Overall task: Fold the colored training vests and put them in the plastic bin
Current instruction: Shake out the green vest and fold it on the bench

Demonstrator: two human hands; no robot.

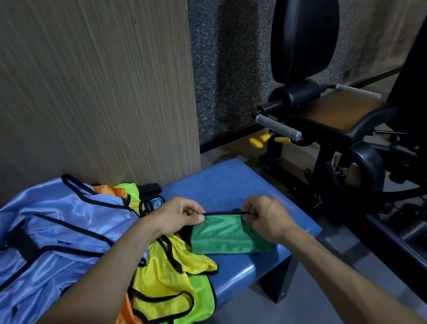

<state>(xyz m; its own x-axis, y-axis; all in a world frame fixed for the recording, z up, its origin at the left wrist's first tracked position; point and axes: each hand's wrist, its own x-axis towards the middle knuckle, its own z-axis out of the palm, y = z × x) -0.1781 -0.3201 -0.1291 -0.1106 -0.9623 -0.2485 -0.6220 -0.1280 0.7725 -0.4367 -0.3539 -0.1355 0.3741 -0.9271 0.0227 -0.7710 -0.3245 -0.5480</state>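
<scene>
My left hand (183,213) and right hand (262,216) each pinch the black-bound top edge of the green vest (226,236), lower centre of frame, folded small on the blue bench (225,184); it looks light, limp, slippery mesh; the stiffer binding seems the best place to grip; no bin in sight.

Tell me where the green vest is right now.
Head view, lower centre: the green vest lies on the blue bench, right of the yellow vest, its black-trimmed top edge pinched between left hand and right hand.
</scene>
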